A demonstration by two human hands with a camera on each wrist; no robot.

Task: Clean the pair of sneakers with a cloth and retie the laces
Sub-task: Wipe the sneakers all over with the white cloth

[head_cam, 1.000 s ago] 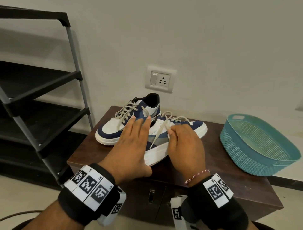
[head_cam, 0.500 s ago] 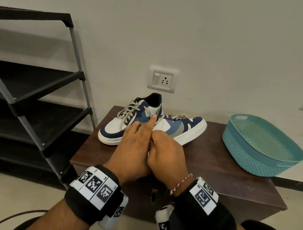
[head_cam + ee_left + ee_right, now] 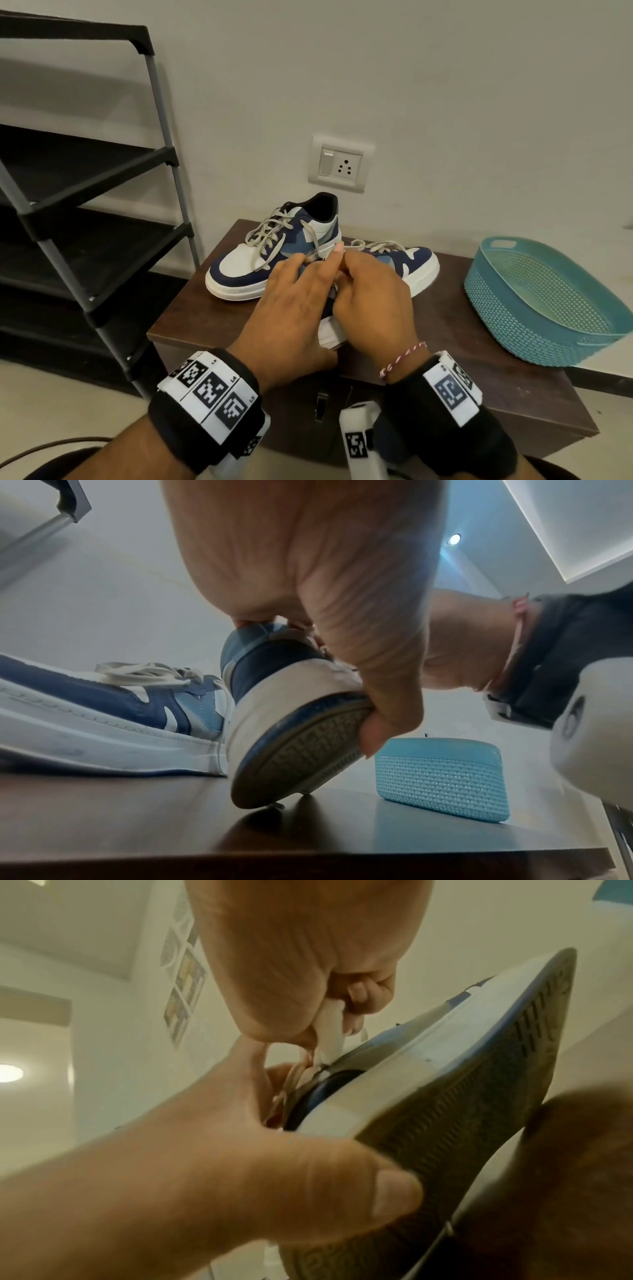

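From above, both hands meet over the near sneaker (image 3: 416, 265) on the dark cabinet top (image 3: 191, 318), the other sneaker (image 3: 274, 255) standing just behind. The left hand (image 3: 291, 308) clasps its heel end. From the left wrist, the thumb (image 3: 387, 715) hooks under the tilted sole (image 3: 298, 758). From the right wrist, the right hand (image 3: 308, 969) pinches a white lace (image 3: 330, 1031) above the collar.

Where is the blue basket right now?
In the head view the teal basket sits at the right end of the brown table, right of both sneakers and below the wall.
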